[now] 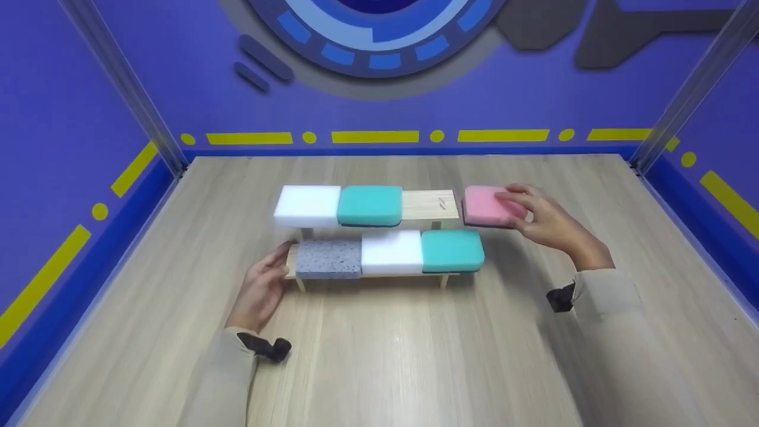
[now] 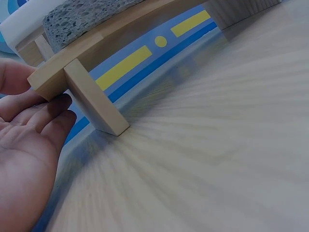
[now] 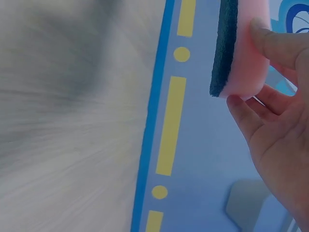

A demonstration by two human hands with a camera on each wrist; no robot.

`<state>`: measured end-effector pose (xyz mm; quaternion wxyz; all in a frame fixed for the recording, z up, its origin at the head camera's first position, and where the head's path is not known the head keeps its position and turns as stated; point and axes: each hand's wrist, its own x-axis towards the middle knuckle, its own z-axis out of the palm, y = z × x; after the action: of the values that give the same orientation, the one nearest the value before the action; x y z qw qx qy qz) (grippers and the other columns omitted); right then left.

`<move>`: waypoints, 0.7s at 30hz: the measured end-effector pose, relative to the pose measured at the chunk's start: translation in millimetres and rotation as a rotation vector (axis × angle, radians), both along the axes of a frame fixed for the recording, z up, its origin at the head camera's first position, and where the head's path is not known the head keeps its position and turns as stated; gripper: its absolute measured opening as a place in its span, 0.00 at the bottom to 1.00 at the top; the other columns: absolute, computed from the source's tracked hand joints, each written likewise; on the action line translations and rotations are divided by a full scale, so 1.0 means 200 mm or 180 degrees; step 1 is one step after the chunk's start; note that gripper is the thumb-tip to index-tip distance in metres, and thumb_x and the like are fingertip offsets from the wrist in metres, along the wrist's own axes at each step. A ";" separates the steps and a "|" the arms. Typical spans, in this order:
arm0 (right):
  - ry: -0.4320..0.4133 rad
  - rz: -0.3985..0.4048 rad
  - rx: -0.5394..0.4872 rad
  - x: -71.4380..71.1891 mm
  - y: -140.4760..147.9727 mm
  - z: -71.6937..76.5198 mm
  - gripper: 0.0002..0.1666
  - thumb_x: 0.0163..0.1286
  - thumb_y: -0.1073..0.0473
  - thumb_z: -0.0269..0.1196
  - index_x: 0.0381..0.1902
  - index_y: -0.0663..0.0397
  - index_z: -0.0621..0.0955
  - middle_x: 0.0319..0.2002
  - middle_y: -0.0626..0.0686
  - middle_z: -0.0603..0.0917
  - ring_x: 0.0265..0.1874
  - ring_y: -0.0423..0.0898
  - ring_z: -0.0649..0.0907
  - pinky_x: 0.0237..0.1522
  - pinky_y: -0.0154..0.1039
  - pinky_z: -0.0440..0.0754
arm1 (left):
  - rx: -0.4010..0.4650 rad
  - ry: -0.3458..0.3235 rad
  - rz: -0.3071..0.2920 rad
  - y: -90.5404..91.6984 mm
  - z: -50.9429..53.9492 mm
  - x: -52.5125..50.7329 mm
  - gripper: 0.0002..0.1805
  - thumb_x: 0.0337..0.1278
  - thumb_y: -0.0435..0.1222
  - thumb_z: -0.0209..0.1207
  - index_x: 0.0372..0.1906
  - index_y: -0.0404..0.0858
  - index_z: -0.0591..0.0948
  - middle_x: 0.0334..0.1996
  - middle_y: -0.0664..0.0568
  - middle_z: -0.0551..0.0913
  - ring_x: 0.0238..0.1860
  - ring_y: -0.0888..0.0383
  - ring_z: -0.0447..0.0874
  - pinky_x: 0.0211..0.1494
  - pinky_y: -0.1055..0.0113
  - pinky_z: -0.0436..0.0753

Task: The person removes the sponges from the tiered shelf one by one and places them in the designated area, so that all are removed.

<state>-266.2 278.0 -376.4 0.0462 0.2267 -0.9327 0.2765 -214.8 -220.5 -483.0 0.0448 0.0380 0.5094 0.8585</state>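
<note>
My right hand [image 1: 548, 220] pinches a pink sponge [image 1: 487, 204] with a dark scouring layer beneath, held in the air just right of the rear wooden stand [image 1: 428, 204]. A white sponge block [image 1: 308, 204] and a teal sponge [image 1: 370, 205] sit side by side on that stand; its right end is bare wood. With thumb and fingers, my left hand [image 1: 264, 289] grips the left end of the front wooden stand [image 2: 58, 65]. On this front stand lie a grey pumice-like block [image 1: 328, 259], a white block [image 1: 392, 251] and a teal sponge [image 1: 453, 251].
Both stands rest on short legs on a pale wood-grain tabletop [image 1: 379, 356]. Blue-purple panels with yellow markings [image 1: 375, 137] enclose the table at the back and sides. Metal posts [image 1: 127, 83] rise at the back corners.
</note>
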 end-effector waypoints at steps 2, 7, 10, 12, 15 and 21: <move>-0.0031 -0.0002 0.0009 0.00 0.01 -0.02 0.28 0.66 0.62 0.62 0.64 0.62 0.73 0.65 0.68 0.67 0.65 0.67 0.65 0.66 0.66 0.63 | -0.0009 -0.0016 -0.0016 0.00 0.00 0.00 0.35 0.55 0.16 0.39 0.71 0.21 0.46 0.75 0.34 0.44 0.77 0.45 0.42 0.77 0.61 0.51; -0.0032 -0.0006 0.0046 -0.01 0.04 -0.08 0.28 0.66 0.63 0.62 0.63 0.63 0.73 0.65 0.69 0.67 0.65 0.67 0.65 0.67 0.66 0.61 | -0.0024 -0.0007 -0.0023 0.00 -0.01 0.01 0.35 0.56 0.16 0.38 0.71 0.21 0.46 0.76 0.34 0.43 0.77 0.47 0.39 0.79 0.60 0.44; -0.0061 -0.0026 0.0041 -0.01 0.05 -0.11 0.28 0.66 0.64 0.62 0.63 0.63 0.73 0.66 0.69 0.67 0.66 0.67 0.65 0.67 0.66 0.61 | -0.0010 0.0035 -0.0020 0.00 -0.02 0.01 0.35 0.56 0.16 0.39 0.71 0.21 0.46 0.76 0.34 0.42 0.77 0.46 0.37 0.79 0.58 0.41; -0.0104 -0.0049 0.0017 -0.01 0.05 -0.13 0.28 0.66 0.65 0.62 0.63 0.63 0.73 0.66 0.69 0.67 0.66 0.67 0.65 0.68 0.65 0.61 | -0.0013 0.0068 -0.0021 0.00 -0.02 0.01 0.35 0.55 0.16 0.39 0.71 0.20 0.46 0.75 0.33 0.42 0.77 0.45 0.36 0.79 0.57 0.40; -0.0142 -0.0065 -0.0005 -0.02 0.06 -0.15 0.28 0.65 0.67 0.61 0.64 0.64 0.72 0.67 0.69 0.66 0.67 0.67 0.64 0.68 0.65 0.61 | -0.0011 0.0085 -0.0023 0.00 -0.02 0.01 0.35 0.55 0.16 0.39 0.70 0.19 0.46 0.75 0.33 0.42 0.77 0.45 0.36 0.79 0.57 0.39; -0.0136 -0.0104 -0.0084 -0.03 0.07 -0.18 0.29 0.66 0.66 0.61 0.64 0.64 0.71 0.67 0.69 0.65 0.67 0.68 0.63 0.68 0.66 0.60 | 0.0022 0.0081 -0.0038 0.00 -0.01 0.00 0.36 0.55 0.16 0.38 0.71 0.20 0.46 0.75 0.33 0.43 0.77 0.44 0.39 0.78 0.58 0.44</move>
<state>-272.3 291.9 -413.0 0.0338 0.2049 -0.9334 0.2927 -215.1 -220.5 -484.6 0.0433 0.0522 0.5068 0.8594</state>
